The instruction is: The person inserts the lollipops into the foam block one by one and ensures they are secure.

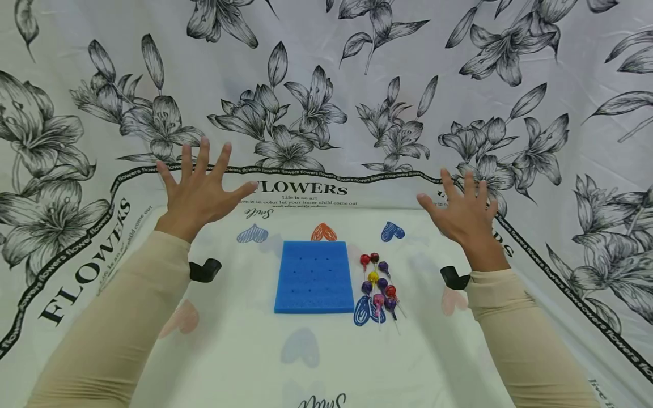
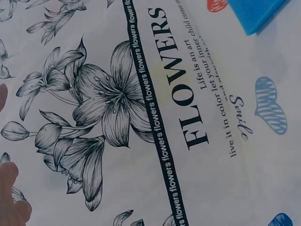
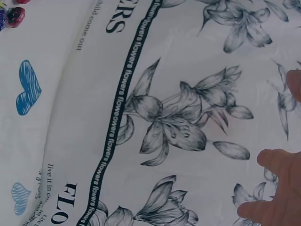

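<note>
Both hands are raised with fingers spread, touching nothing. My left hand [image 1: 196,198] is up beyond the far left of a blue foam block [image 1: 314,277], which has small holes in rows on its top. My right hand [image 1: 464,214] is up at the right, beyond a loose group of lollipops. These lie beside the block's right edge, among them a yellow lollipop [image 1: 373,277], a pink lollipop [image 1: 378,300] and several red and purple ones, their white sticks pointing mostly toward me. In the wrist views only some fingertips show at the edges.
A white cloth [image 1: 234,351] printed with hearts and lettering covers the table. Behind it rises a flower-printed cloth [image 1: 316,45] with a black lettered band. A dark wrist-mounted piece [image 1: 205,271] sticks out from the left sleeve, and another [image 1: 454,277] from the right.
</note>
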Motion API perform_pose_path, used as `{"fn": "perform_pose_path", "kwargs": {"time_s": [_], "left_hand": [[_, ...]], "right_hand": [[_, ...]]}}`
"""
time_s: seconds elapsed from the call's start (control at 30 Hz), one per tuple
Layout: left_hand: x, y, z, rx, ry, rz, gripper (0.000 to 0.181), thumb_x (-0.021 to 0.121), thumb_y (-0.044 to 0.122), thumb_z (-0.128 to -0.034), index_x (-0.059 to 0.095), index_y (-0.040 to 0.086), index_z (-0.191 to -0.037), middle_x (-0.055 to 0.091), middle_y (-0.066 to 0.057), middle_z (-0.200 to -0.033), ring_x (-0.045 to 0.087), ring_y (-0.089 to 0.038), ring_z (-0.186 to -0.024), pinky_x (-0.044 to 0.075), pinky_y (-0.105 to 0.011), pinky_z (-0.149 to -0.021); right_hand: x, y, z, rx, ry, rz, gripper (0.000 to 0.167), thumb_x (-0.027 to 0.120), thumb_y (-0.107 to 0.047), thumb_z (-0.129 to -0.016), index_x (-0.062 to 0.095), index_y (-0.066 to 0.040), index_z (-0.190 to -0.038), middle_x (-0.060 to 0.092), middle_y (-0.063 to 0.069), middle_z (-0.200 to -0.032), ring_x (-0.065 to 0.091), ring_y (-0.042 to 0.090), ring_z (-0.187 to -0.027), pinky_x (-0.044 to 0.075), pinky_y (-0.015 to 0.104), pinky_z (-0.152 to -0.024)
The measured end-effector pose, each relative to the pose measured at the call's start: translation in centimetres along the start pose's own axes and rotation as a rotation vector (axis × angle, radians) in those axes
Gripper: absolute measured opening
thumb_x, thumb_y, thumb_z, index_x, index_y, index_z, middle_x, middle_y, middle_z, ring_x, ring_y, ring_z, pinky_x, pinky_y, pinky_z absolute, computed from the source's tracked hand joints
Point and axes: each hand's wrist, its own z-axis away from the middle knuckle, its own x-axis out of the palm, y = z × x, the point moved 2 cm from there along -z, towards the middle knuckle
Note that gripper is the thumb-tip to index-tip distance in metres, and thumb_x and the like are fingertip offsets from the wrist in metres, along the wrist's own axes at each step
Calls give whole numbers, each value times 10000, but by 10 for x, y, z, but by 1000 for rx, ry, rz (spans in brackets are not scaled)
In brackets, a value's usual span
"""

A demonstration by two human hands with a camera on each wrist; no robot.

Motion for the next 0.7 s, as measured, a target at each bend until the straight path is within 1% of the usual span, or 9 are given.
{"fn": "perform_pose_path", "kwargs": {"time_s": [0.13,0.23,0.4,0.5,0.57,0.7], "left_hand": [[-3,4,4,3,18,4,938,261,840,-819,-110,345,-1524,-291,-6,-1532,-370,-229,-1316,-325,-601,-909],[-5,7,7,7,22,6,940,262,839,-820,-110,342,-1525,-297,1,-1527,-371,-222,-1316,-320,-602,-916],[-6,12,14,19,38,25,939,272,831,-827,-98,331,-1530,-291,0,-1530,-364,-209,-1319,-305,-601,-935],[-5,13,20,28,58,57,934,291,815,-839,-100,325,-1531,-274,-10,-1541,-348,-209,-1332,-295,-589,-955],[-5,13,25,36,72,94,938,316,802,-845,-98,319,-1534,-247,-25,-1555,-328,-217,-1348,-276,-586,-976],[0,14,36,73,104,204,954,401,757,-859,-64,288,-1548,-179,-41,-1579,-257,-237,-1390,-213,-590,-1026]], "right_hand": [[-7,-4,3,-35,46,-7,873,323,-754,-883,53,-282,-1566,-103,231,-1570,-137,511,-1374,-37,757,-982],[-11,-6,5,-57,71,-15,862,343,-736,-891,68,-277,-1566,-104,213,-1576,-120,498,-1385,-47,742,-995],[-16,-12,7,-77,85,-30,850,362,-720,-898,74,-281,-1566,-99,199,-1580,-124,479,-1392,-75,719,-1009],[-20,-15,8,-88,96,-35,845,370,-712,-901,69,-285,-1566,-85,205,-1581,-127,475,-1393,-73,710,-1017],[-22,-17,8,-93,100,-35,845,370,-710,-903,66,-284,-1566,-87,201,-1582,-126,472,-1394,-72,707,-1020],[-24,-19,9,-99,101,-43,843,374,-704,-906,78,-273,-1567,-104,179,-1584,-127,461,-1398,-84,698,-1024]]}}
